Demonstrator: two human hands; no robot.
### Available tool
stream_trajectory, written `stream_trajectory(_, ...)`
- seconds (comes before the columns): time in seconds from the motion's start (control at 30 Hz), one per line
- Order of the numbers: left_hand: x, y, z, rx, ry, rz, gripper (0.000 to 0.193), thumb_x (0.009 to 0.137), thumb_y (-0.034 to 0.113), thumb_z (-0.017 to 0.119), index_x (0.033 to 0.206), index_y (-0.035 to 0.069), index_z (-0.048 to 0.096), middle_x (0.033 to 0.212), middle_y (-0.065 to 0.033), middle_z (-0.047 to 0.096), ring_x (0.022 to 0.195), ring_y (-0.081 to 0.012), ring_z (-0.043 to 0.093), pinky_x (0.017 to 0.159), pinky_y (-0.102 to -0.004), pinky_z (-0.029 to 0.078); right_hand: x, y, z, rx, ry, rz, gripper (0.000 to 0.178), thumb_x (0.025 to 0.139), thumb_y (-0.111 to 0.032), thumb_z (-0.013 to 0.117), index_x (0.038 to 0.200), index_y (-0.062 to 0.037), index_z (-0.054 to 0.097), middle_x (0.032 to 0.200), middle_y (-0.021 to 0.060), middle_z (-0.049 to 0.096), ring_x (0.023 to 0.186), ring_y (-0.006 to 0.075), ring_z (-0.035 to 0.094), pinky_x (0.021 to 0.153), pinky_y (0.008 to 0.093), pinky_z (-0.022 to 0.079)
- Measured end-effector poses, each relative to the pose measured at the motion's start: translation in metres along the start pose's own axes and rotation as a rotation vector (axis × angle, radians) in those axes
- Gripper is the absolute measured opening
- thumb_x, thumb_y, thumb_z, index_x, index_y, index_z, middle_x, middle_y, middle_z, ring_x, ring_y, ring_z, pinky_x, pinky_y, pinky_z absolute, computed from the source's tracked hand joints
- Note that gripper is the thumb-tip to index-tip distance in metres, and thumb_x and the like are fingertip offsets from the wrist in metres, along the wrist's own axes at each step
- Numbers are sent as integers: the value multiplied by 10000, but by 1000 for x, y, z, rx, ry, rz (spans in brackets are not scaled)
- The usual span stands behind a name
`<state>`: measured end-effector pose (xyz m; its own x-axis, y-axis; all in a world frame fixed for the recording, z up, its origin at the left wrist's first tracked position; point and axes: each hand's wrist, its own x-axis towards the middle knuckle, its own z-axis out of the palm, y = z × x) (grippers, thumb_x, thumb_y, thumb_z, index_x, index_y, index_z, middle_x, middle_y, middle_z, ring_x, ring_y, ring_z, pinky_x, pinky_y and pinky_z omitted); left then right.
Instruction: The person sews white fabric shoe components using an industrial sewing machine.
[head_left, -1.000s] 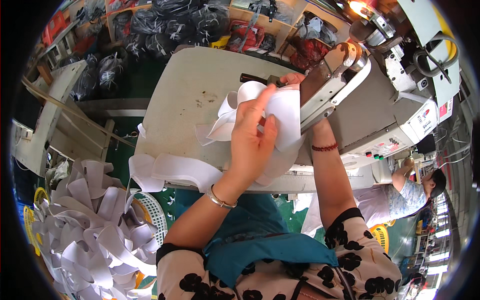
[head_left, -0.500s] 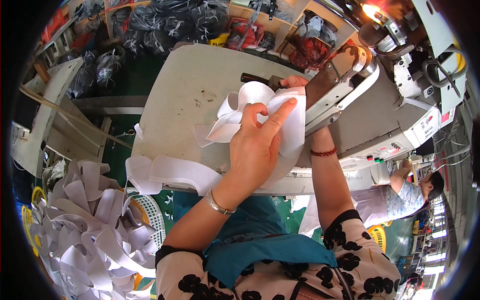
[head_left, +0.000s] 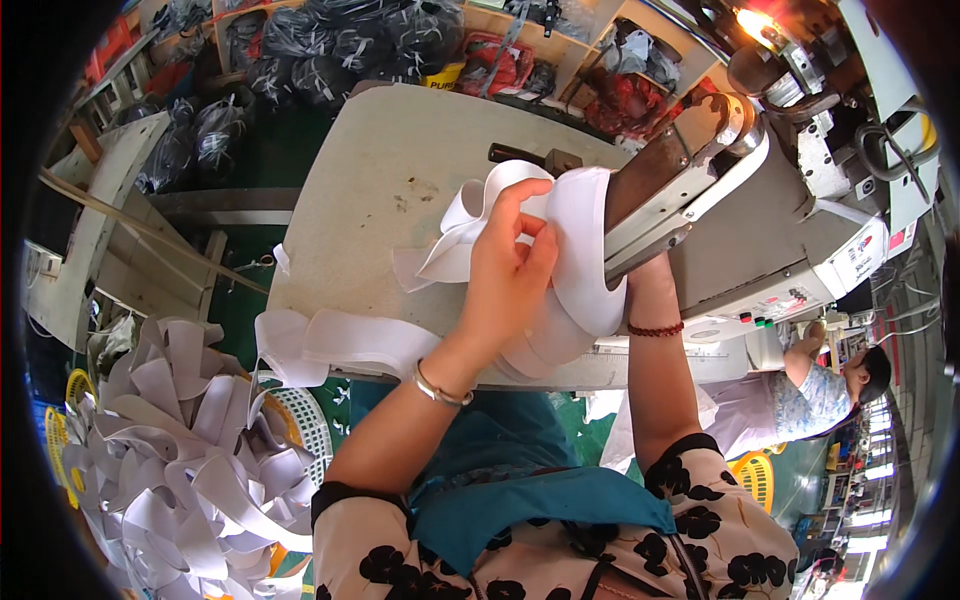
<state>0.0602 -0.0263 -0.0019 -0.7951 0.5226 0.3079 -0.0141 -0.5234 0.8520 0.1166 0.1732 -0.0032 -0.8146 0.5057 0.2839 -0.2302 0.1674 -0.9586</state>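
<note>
A smooth white curved piece (head_left: 580, 255) lies wrapped beside the tip of the machine's narrow arm. My left hand (head_left: 512, 255) is closed at its left edge, fingers bent; the thumb is mostly hidden. More white strips (head_left: 465, 235) curl up behind that hand on the table. My right hand (head_left: 652, 280) reaches under the machine arm (head_left: 650, 205), next to the white piece. The arm and the piece cover its fingers, so its hold cannot be seen.
Two loose white strips (head_left: 365, 340) lie at the table's (head_left: 360, 190) front left edge. A large heap of white pieces (head_left: 190, 450) fills baskets on the left. Black bags (head_left: 340, 45) sit on shelves behind. A lit lamp (head_left: 755, 25) hangs over the machine; another person (head_left: 800, 400) is at right.
The white piece has turned to show its broad curved face beside the machine arm. My left index finger has bent back from it, and my right fingertips have gone out of sight.
</note>
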Motion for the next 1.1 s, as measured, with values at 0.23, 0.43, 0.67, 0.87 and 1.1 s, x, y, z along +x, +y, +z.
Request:
stream_trajectory(0.23,32,-6,-9,193,-122,-71,336,850,53,534,1180,94,485,741,-28,571,515,-40,486,424,-187,360,-28,-20,19,78,318,277,324,904,-131,493,1201,-6,454,1129,117,559,988,218,575,810,357,495)
stream_trajectory(0.43,50,-7,-5,142,-102,-68,336,789,40,579,1120,64,527,697,-34,582,561,-71,520,484,-222,397,-26,-33,26,82,333,179,314,891,-99,503,1181,15,464,1110,134,567,984,217,576,822,344,487)
stream_trajectory(0.67,49,-13,-23,353,-155,-109,308,795,30,565,1101,63,545,693,-20,584,570,-59,506,487,-204,380,-48,-13,30,-40,245,67,233,895,-73,489,1096,35,535,1015,109,617,903,187,596,798,306,486)
stream_trajectory(0.87,51,-20,-29,371,-176,-195,317,766,50,593,1078,73,547,676,-25,573,543,-75,492,498,-222,388,-47,10,25,-341,150,-143,220,852,20,453,1026,55,583,958,104,649,896,167,602,794,281,468)
stream_trajectory(1.1,44,-14,-47,1433,260,785,396,707,139,628,1088,88,530,854,-101,624,778,-288,601,700,-395,458,-55,24,9,-389,140,-129,245,870,16,411,1064,52,555,931,110,639,881,148,584,786,281,464)
